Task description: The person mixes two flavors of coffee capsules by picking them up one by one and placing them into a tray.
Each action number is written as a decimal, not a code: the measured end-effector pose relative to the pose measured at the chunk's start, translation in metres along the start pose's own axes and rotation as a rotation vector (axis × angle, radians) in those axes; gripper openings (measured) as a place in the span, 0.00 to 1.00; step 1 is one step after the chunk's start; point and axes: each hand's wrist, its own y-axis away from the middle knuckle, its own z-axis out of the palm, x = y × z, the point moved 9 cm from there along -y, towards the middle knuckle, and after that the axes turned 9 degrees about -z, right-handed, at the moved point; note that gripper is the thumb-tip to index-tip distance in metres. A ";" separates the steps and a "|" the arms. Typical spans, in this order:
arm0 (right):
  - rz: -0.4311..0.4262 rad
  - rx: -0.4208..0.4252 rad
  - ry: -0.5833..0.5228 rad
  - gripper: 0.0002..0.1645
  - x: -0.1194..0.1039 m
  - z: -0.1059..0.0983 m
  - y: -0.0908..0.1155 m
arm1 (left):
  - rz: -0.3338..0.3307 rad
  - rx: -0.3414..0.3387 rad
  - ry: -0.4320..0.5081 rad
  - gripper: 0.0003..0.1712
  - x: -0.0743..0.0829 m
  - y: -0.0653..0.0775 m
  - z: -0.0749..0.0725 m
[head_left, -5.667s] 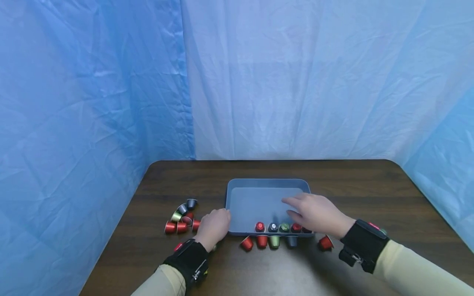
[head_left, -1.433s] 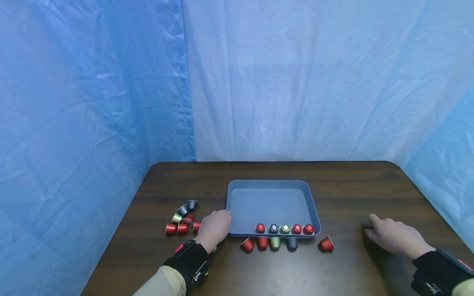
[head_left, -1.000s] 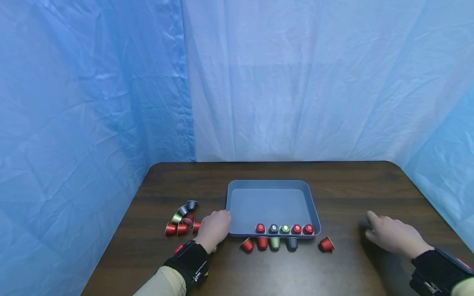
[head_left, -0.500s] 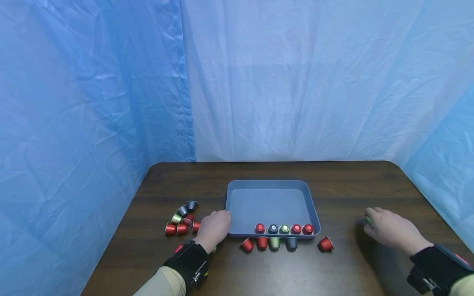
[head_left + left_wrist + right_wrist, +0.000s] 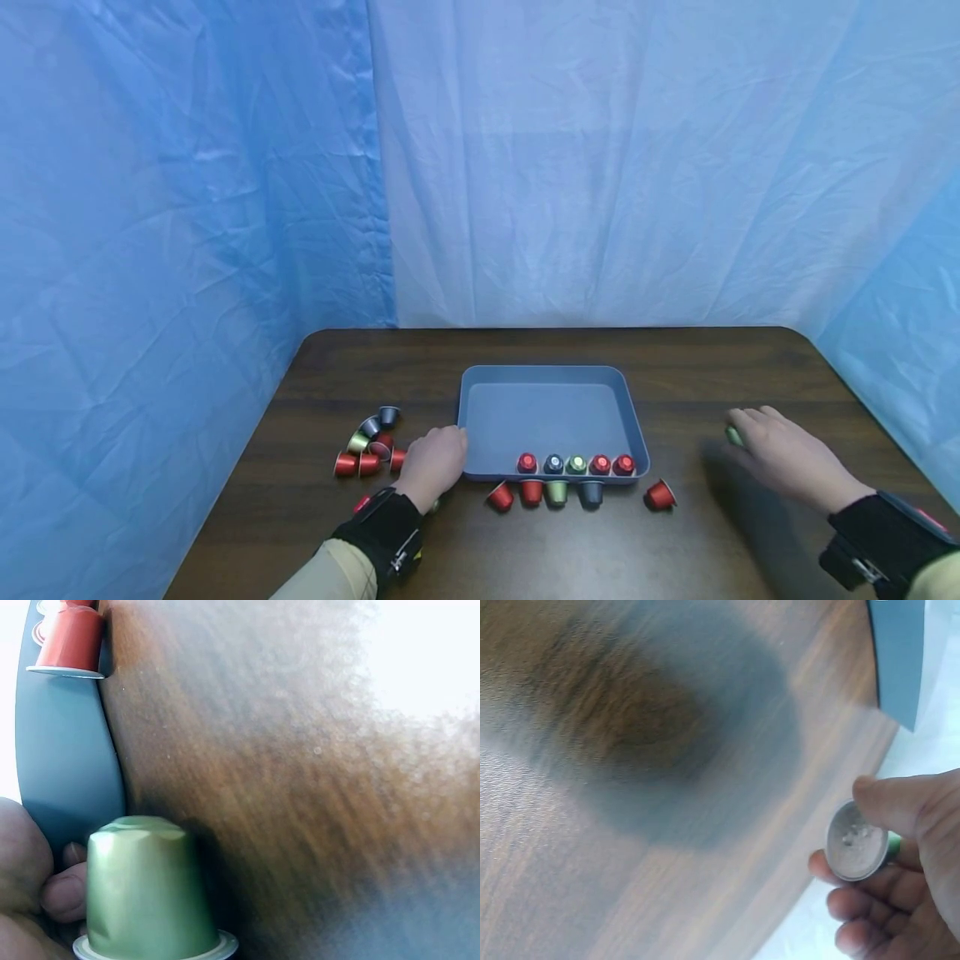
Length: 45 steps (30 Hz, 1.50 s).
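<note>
My right hand (image 5: 787, 458), above the table right of the tray, pinches a green coffee capsule (image 5: 733, 436) between thumb and fingers. In the right wrist view the capsule's pale round lid (image 5: 856, 844) faces the camera. My left hand (image 5: 433, 460) grips the blue-grey tray (image 5: 547, 408) at its left edge near the front corner; its fingertips are partly hidden. Beside that hand a green capsule (image 5: 146, 892) stands on the table, mostly covered in the head view. Along the tray's front inside stands a row of capsules, with a red one (image 5: 624, 465) at the right end.
Before the tray lie several capsules, among them a tilted red one (image 5: 500, 497) and a dark blue one (image 5: 592, 494). Another red capsule (image 5: 660, 495) lies further right. A cluster of red, green and dark capsules (image 5: 369, 464) lies left. Blue sheets (image 5: 525, 167) surround the table.
My right hand has left the tray, gone right, taken hold of the green capsule, and risen slightly leftward and away from me with it. The left hand has stayed at the tray.
</note>
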 end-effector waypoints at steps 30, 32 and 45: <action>-0.266 0.193 -0.075 0.21 -0.077 -0.049 -0.029 | -0.009 -0.015 -0.002 0.09 0.001 0.001 -0.001; -0.288 0.189 -0.077 0.21 -0.080 -0.048 -0.031 | -0.006 -0.017 -0.014 0.09 0.001 0.001 0.000; -0.355 0.180 -0.149 0.20 -0.096 -0.045 -0.037 | -0.004 -0.020 0.006 0.10 0.001 0.001 -0.001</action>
